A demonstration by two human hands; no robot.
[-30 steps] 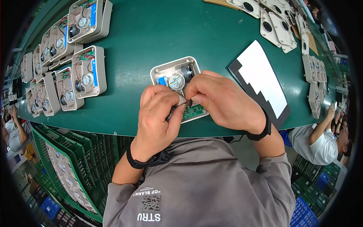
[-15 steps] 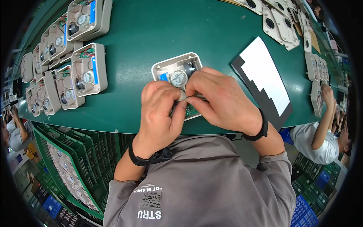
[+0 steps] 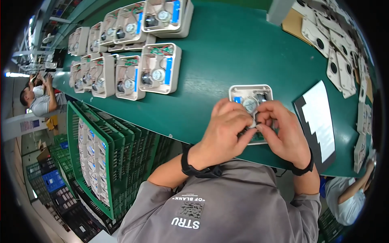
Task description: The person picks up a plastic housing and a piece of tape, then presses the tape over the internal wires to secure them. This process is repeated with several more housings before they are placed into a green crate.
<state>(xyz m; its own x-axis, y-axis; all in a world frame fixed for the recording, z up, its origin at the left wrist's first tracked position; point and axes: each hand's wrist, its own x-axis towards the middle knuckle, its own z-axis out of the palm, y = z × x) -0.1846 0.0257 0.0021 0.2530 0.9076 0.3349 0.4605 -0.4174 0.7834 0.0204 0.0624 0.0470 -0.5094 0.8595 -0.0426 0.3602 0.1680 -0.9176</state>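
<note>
A white open plastic housing (image 3: 252, 87) lies on the table in front of me. Inside it are a round silver part (image 3: 250, 105), a blue battery (image 3: 237, 99), a black round part (image 3: 262, 97) and a green circuit board (image 3: 257, 138), partly covered by my hands. From the silver part a pale wire (image 3: 253, 118) runs down to my fingertips. My left hand (image 3: 229, 127) pinches this wire over the housing. Close beside it, my right hand (image 3: 283, 128) is closed too, thumb and fingers drawn together; what sits between them is too small to make out.
Several similar filled housings (image 3: 160, 73) stand in rows at the left. White panels with black discs (image 3: 342, 67) lie at the far right, near a black-and-white sheet (image 3: 321, 117). Green crates (image 3: 109, 162) are stacked below the table edge. Other people work at both sides.
The view has swung left, so table, housing and hands appear farther right and lower. Both hands stay together over the housing, fingers still pinching.
</note>
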